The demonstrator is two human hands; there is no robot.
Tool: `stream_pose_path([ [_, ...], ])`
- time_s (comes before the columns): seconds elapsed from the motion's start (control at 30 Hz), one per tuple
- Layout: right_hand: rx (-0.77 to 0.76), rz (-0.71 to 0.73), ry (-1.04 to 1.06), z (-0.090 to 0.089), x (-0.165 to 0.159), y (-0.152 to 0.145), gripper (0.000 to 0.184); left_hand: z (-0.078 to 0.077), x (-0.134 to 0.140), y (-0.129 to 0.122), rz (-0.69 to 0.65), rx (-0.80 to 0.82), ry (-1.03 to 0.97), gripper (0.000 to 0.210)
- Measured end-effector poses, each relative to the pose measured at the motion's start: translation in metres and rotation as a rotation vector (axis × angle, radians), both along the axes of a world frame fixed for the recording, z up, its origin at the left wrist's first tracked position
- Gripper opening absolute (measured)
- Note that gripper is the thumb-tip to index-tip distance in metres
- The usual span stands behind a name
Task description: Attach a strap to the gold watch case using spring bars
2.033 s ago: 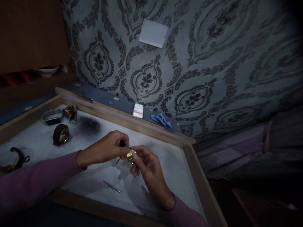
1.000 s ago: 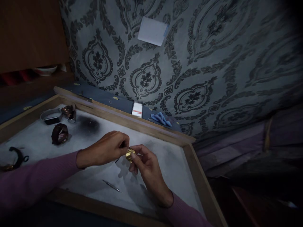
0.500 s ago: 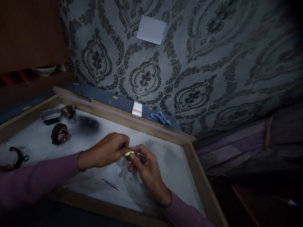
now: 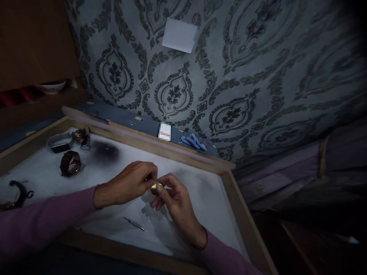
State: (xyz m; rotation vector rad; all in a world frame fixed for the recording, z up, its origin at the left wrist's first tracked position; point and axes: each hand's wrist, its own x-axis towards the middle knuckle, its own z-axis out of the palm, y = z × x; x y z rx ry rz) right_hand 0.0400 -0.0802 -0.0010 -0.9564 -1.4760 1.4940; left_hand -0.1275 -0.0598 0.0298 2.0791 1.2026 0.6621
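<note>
Between my two hands is a small gold watch case [image 4: 155, 188]. My right hand [image 4: 180, 204] is closed on it, thumb across its face and fingers behind. My left hand [image 4: 126, 185] is closed in a pinch at the upper edge of the case. Its fingertips are partly hidden, so what exactly they pinch is unclear. A slim metal pointed tool [image 4: 135, 224] lies below the hands on the white floor of a wooden tray [image 4: 226, 179].
On the tray's left lie a dark-strapped watch [image 4: 70, 163], a grey-banded smartwatch [image 4: 60, 145], a copper-toned watch [image 4: 82, 136] and a curved black strap [image 4: 20, 193]. Behind the rim are a small white packet [image 4: 164, 131] and a blue cloth [image 4: 194, 141]. A patterned curtain [image 4: 174, 91] hangs beyond.
The view has shifted slightly. The gold watch case is tilted a little differently between the fingers; both hands keep nearly the same place.
</note>
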Motion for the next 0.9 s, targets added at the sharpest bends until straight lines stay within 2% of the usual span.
stream_pose_path([
  [0.33,-0.006,-0.008,0.005,-0.0002,0.0003,0.0018,0.024,-0.0058,0.0005,0.0004,0.046,-0.061,-0.12,0.015],
  [0.57,-0.022,-0.031,0.05,0.0007,0.0012,0.0032,0.023,0.0003,0.0024,-0.0058,0.047,0.05,-0.107,0.013],
  [0.9,-0.061,0.022,0.163,0.0026,0.0042,0.0045,0.019,0.0015,0.0016,-0.0054,0.019,0.194,-0.095,0.014],
])
